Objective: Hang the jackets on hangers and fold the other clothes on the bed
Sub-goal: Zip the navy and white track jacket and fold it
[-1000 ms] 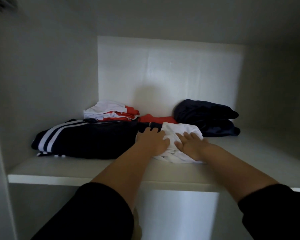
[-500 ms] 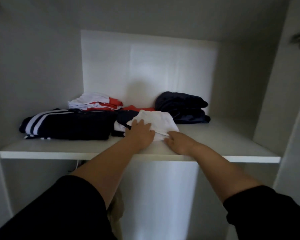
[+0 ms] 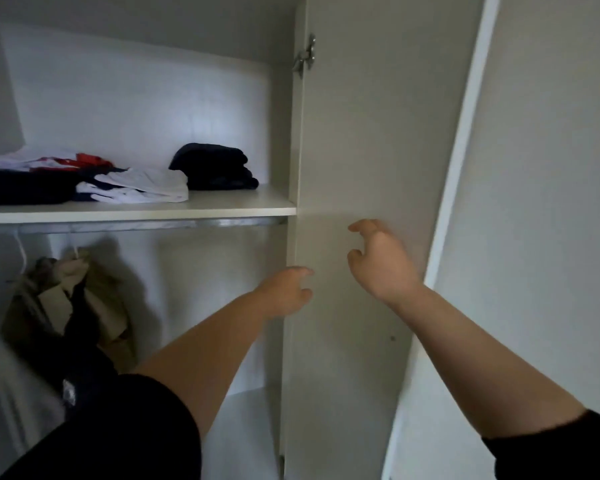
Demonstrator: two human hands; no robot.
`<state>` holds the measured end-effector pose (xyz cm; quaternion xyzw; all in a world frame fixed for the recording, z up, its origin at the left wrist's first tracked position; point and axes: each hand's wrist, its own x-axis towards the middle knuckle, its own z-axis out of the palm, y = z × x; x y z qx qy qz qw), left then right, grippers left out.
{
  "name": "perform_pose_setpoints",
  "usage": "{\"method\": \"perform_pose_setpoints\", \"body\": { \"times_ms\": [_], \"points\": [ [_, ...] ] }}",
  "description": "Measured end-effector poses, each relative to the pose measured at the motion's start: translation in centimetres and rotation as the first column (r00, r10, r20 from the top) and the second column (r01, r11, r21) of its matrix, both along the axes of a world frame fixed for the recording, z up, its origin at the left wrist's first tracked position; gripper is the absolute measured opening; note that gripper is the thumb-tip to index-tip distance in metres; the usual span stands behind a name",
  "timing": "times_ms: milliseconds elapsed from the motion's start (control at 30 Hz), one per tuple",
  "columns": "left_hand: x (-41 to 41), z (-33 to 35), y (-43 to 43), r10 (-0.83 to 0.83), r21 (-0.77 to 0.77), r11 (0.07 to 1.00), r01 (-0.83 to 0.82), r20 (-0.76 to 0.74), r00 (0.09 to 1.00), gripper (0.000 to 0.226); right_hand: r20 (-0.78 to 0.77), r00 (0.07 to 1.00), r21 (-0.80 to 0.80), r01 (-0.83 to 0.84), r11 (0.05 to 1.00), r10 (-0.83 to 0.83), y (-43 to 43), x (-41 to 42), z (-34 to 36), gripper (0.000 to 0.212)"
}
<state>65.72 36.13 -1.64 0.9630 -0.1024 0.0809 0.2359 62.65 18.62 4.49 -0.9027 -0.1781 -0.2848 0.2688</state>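
Folded clothes lie on the wardrobe shelf (image 3: 222, 207): a white folded garment (image 3: 146, 187), a dark navy bundle (image 3: 215, 166) behind it, a white and red piece (image 3: 49, 161) and a dark striped one (image 3: 21, 190) at the left. Under the shelf, beige and dark jackets (image 3: 70, 306) hang from the rail (image 3: 136, 225). My left hand (image 3: 286, 292) is at the inner edge of the open wardrobe door (image 3: 361, 168), fingers loosely curled, holding nothing. In front of the door panel my right hand (image 3: 381, 261) hovers with fingers loosely bent and nothing in it.
The open door stands edge-on between the wardrobe interior and a white wall or second door (image 3: 551, 202) at the right. A metal hinge (image 3: 305, 58) sits high on the door. A white hanger hook (image 3: 21, 252) hangs on the rail.
Both hands have left the white folded garment on the shelf and moved down and right to the wardrobe door. My view has swung right and lower, showing the rail and jackets.
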Motion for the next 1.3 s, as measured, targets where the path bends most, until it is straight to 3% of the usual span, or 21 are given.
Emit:
{"method": "perform_pose_setpoints", "body": {
  "times_ms": [100, 233, 300, 367, 467, 567, 767, 833, 900, 1033, 1100, 1300],
  "points": [
    [-3.0, -1.2, -6.5, -0.096, -0.029, 0.995, 0.094, -0.102, 0.990, 0.066, 0.119, 0.991, -0.018, -0.051, 0.999, 0.053, -3.6, -3.7, -0.7, 0.039],
    [-6.1, -3.0, -11.2, -0.158, -0.168, 0.979, 0.118, -0.246, 0.956, 0.084, 0.312, 0.949, 0.142, -0.102, 0.985, 0.053, -7.1, -6.1, -1.4, 0.034],
    [-7.1, -4.1, -12.5, -0.129, -0.182, 0.980, 0.077, -0.293, 0.947, 0.092, 0.230, 0.971, 0.299, -0.135, 0.945, 0.066, -8.2, -6.3, -1.9, 0.045],
    [-7.8, -5.3, -13.6, -0.100, -0.203, 0.978, 0.038, -0.305, 0.947, 0.106, -0.027, 0.973, 0.528, -0.180, 0.830, 0.228, -8.8, -6.5, -2.0, 0.047],
    [-8.7, -6.9, -14.9, -0.082, -0.335, 0.942, -0.018, -0.282, 0.956, 0.111, -0.243, 0.858, 0.731, -0.145, 0.666, 0.453, -9.6, -6.3, -2.0, 0.029],
    [-9.4, -7.9, -15.4, 0.020, -0.350, 0.931, -0.101, -0.228, 0.974, 0.106, -0.238, 0.827, 0.826, -0.103, 0.554, 0.509, -10.0, -6.2, -2.4, 0.026],
    [-10.8, -9.0, -12.7, 0.287, -0.267, 0.921, -0.282, -0.021, 0.958, 0.070, -0.171, 0.769, 0.867, -0.179, 0.465, 0.616, -6.6, -7.8, -4.1, 0.029],
    [-12.1, -9.4, -10.4, 0.331, -0.286, 0.910, -0.302, 0.057, 0.942, 0.039, -0.157, 0.735, 0.856, -0.231, 0.462, 0.659, -4.7, -8.4, -4.7, 0.028],
    [-13.4, -9.7, -7.5, 0.388, -0.267, 0.899, -0.348, 0.116, 0.914, 0.014, -0.147, 0.737, 0.780, -0.324, 0.535, 0.660, -2.4, -8.8, -5.5, 0.028],
    [-15.2, -9.4, -1.1, 0.518, -0.235, 0.843, -0.485, 0.103, 0.849, 0.022, -0.295, 0.772, 0.306, -0.482, 0.821, 0.563, 2.9, -8.1, -8.6, 0.031],
    [-15.5, -9.0, 1.6, 0.556, -0.258, 0.813, -0.521, 0.080, 0.828, 0.020, -0.356, 0.761, 0.163, -0.521, 0.838, 0.543, 5.7, -7.3, -9.9, 0.033],
    [-17.4, -9.8, 9.4, 0.658, -0.341, 0.692, -0.637, -0.066, 0.750, 0.037, -0.457, 0.708, 0.053, -0.582, 0.811, 0.538, 13.2, -6.1, -10.1, 0.043]
  ]
}}
